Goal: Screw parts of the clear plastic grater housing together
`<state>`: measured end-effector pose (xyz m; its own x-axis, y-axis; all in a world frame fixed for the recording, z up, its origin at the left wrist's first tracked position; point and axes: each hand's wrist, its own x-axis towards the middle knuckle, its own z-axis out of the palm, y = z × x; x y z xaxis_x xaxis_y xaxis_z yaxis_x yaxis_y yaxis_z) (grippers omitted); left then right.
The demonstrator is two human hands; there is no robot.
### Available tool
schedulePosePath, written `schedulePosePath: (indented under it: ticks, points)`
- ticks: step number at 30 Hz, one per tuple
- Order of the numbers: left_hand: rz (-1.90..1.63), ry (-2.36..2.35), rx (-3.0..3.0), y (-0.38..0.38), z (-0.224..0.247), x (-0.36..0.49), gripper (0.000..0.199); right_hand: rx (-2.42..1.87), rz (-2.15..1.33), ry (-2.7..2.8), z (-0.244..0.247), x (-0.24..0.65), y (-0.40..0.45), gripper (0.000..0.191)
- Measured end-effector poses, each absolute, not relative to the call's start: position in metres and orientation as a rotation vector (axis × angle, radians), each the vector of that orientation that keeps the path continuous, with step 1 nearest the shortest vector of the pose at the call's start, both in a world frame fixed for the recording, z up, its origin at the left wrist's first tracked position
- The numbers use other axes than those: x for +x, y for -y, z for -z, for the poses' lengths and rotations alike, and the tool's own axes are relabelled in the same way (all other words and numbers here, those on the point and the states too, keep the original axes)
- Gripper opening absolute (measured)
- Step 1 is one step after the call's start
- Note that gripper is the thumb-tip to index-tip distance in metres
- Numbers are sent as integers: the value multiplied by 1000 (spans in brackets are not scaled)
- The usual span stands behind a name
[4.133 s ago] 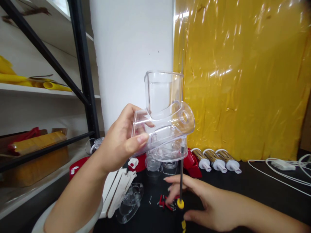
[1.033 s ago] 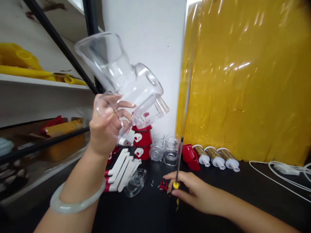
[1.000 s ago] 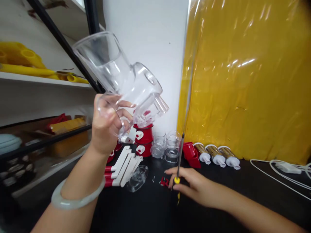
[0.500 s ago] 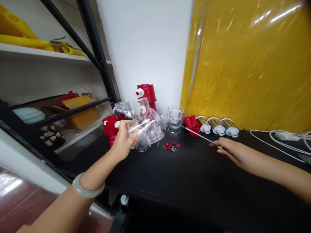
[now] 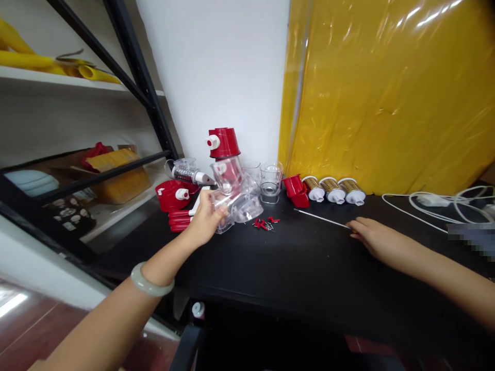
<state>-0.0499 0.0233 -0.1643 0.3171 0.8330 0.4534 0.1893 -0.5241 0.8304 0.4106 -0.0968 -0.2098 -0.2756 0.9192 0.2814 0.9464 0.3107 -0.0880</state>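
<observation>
My left hand (image 5: 208, 217) is closed on a clear plastic housing (image 5: 242, 198), held up over the left part of the black table. My right hand (image 5: 371, 234) grips the handle of a long thin screwdriver (image 5: 323, 218), whose shaft points left, low over the tabletop. Between the two hands lies a small pile of red pieces and screws (image 5: 266, 223). Behind the clear housing stand stacked red bases (image 5: 225, 143). More clear parts (image 5: 270, 180) stand just right of it.
Red cups (image 5: 296, 190) and several drum graters (image 5: 331, 189) line the table's back. Red-handled parts (image 5: 180, 220) and a red base (image 5: 170, 196) are at left, near a shelf (image 5: 116, 216). White cables (image 5: 421, 206) lie at right.
The view has shifted slightly. The clear housing has turned in my left hand, and the screwdriver has come down closer to the table.
</observation>
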Motion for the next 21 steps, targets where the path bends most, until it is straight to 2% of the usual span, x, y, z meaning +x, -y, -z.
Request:
schedulePosePath:
  ticks: [11,15,21]
  points:
    - [-1263,-794,1581,-22,142,-28,56,-1710,99,2310,203,386,94,27]
    - [-1259,-669,1346,-14,131,-15,51,-1613,26,2004,187,359,96,20]
    - [-1168,-570,1138,6,112,11,46,-1244,-249,1574,151,287,84,27]
